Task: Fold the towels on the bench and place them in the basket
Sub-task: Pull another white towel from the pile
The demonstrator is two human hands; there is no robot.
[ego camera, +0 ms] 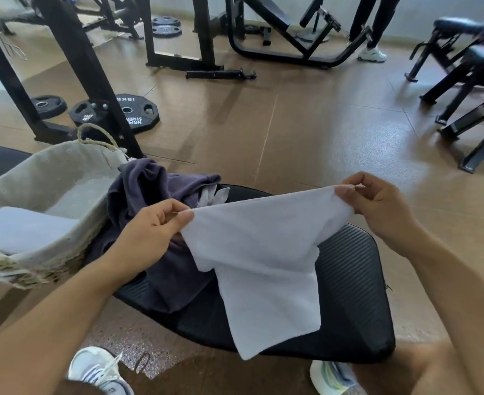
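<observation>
I hold a white towel [263,252] stretched above the black padded bench [349,295]. My left hand [152,229] pinches its left corner and my right hand [377,206] pinches its right corner; the rest hangs down over the bench. A crumpled dark purple towel [155,201] lies on the bench to the left, with a bit of another white cloth [215,195] showing behind it. The woven basket [50,172] with a light fabric liner sits at the bench's left end and holds one folded white towel [27,229].
Weight plates [126,112] and black machine frames [87,69] stand on the brown floor behind the basket. More benches [469,81] are at the right. Another person's legs [374,27] are at the back. My shoes [98,372] are on the floor below.
</observation>
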